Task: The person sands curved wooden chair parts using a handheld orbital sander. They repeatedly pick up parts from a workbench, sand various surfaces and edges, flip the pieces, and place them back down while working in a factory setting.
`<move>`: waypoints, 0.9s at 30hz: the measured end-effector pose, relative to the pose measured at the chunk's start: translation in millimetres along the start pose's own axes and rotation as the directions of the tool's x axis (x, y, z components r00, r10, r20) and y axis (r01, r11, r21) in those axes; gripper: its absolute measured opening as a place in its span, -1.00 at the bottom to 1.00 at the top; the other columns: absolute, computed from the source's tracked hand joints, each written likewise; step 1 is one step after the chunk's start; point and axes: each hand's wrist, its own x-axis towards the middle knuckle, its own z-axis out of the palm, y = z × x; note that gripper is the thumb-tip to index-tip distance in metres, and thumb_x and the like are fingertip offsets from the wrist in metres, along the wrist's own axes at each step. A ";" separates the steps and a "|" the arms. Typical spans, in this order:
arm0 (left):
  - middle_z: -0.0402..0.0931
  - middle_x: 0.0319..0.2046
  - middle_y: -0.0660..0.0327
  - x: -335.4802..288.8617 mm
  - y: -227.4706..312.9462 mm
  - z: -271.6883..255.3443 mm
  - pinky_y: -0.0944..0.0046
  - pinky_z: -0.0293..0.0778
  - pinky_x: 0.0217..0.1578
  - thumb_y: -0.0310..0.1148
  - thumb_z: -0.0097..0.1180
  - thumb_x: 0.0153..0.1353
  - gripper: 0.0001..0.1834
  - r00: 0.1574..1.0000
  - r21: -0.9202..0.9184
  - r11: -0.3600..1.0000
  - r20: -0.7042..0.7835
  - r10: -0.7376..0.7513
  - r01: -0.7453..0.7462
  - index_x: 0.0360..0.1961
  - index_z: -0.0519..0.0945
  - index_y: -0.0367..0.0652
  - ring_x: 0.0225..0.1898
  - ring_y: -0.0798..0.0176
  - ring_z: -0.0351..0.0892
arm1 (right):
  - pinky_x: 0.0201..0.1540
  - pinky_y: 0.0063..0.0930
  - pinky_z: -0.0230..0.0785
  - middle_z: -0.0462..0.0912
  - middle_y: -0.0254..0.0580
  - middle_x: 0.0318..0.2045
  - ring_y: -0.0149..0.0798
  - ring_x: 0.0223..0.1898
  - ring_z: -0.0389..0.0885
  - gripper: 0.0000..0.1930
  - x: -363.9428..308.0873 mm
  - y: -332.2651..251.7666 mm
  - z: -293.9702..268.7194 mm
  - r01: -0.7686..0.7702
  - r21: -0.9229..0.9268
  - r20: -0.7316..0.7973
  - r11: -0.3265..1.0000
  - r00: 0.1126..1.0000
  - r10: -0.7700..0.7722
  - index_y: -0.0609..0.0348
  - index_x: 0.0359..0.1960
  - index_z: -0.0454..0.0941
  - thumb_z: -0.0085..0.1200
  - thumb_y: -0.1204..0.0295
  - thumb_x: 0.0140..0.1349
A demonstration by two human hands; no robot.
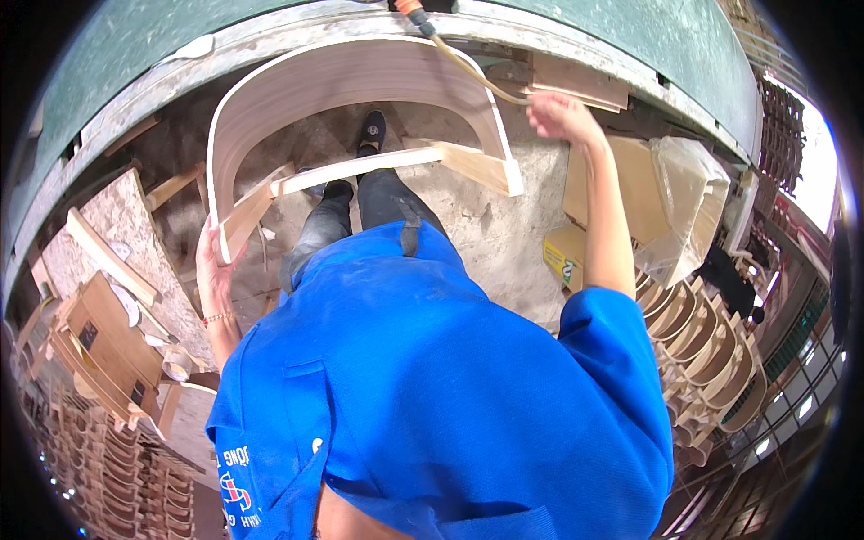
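A worker in a blue shirt [405, 360] grips a curved wooden frame [328, 79] by its lower left end, the left hand [216, 270] closed around the pale wood. The frame — a broad bent band joined by a straight crossbar [360, 171] — stands in front of the body, its rounded back near the worn edge of a green-topped desk [630, 40].

The right hand [560, 117] is raised just beyond the frame's right side, fingers bunched where a yellowish hose [481, 76] meets them; whether they are clenched on it cannot be told. The hose runs from an orange fitting [414, 13] at the desk.

A dark shoe [373, 130] shows on the floor [513, 243] through the frame. At right sit a yellow box [565, 255], clear plastic wrapping [691, 193] and rows of curved wooden pieces [711, 351]; at left, loose boards [112, 256].
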 end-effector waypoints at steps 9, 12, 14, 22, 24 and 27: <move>0.39 0.10 0.13 2.4 -3.9 -3.4 -0.10 0.45 0.06 -0.18 0.15 0.07 -0.36 0.991 -0.112 0.992 -0.115 -0.062 0.049 0.23 0.36 -0.03 0.13 0.07 0.38 | -0.19 -0.22 0.63 0.53 -0.12 -0.08 -0.22 -0.13 0.60 -0.59 -38.6 124.3 44.6 -0.291 0.533 0.136 0.794 0.956 0.259 0.14 0.06 0.41 0.13 0.29 0.20; 0.39 0.10 0.12 2.8 -4.2 -1.7 -0.11 0.45 0.06 -0.18 0.16 0.06 -0.36 0.992 -0.123 0.991 -0.112 -0.061 0.047 0.21 0.37 -0.04 0.14 0.06 0.37 | -0.23 -0.13 0.64 0.51 -0.09 -0.09 -0.17 -0.16 0.60 -0.61 -36.4 125.4 54.3 -0.287 0.590 0.065 0.755 0.948 0.310 0.15 0.02 0.42 0.13 0.29 0.19; 0.38 0.10 0.12 3.2 -1.8 1.4 -0.11 0.45 0.05 -0.19 0.16 0.06 -0.36 0.992 -0.119 0.992 -0.107 -0.064 0.051 0.21 0.37 -0.04 0.14 0.06 0.37 | -0.24 -0.10 0.64 0.50 -0.07 -0.09 -0.14 -0.16 0.60 -0.61 -34.2 122.0 55.3 -0.309 0.571 0.061 0.761 0.940 0.336 0.17 -0.01 0.43 0.15 0.30 0.16; 0.36 0.14 0.13 -0.7 -3.0 3.7 -0.08 0.46 0.05 -0.17 0.13 0.08 -0.30 0.996 -0.102 0.994 -0.081 -0.048 0.040 0.29 0.27 0.00 0.12 0.07 0.42 | -0.24 -0.07 0.63 0.52 0.03 -0.15 -0.11 -0.20 0.62 -0.66 -21.4 119.2 44.4 -0.341 0.546 0.125 0.765 0.936 0.329 0.20 -0.08 0.40 0.09 0.32 0.16; 0.34 0.16 0.13 -4.6 -0.9 9.2 -0.06 0.46 0.04 -0.15 0.12 0.09 -0.28 0.996 -0.070 0.998 -0.087 -0.016 0.010 0.31 0.25 0.01 0.13 0.09 0.41 | -0.24 -0.08 0.63 0.57 0.03 -0.21 -0.11 -0.24 0.65 -0.69 -18.8 121.9 39.6 -0.374 0.586 0.152 0.719 0.922 0.356 0.22 -0.07 0.38 0.01 0.33 0.20; 0.33 0.19 0.14 -3.9 -1.1 11.1 -0.04 0.45 0.04 -0.13 0.10 0.09 -0.26 0.998 -0.031 0.999 -0.063 0.011 -0.013 0.33 0.22 0.03 0.14 0.11 0.40 | -0.20 -0.11 0.62 0.62 0.01 -0.27 -0.10 -0.30 0.68 -0.72 -19.8 160.5 33.3 -0.344 0.648 -0.006 0.680 0.890 0.456 0.26 -0.07 0.36 -0.12 0.36 0.26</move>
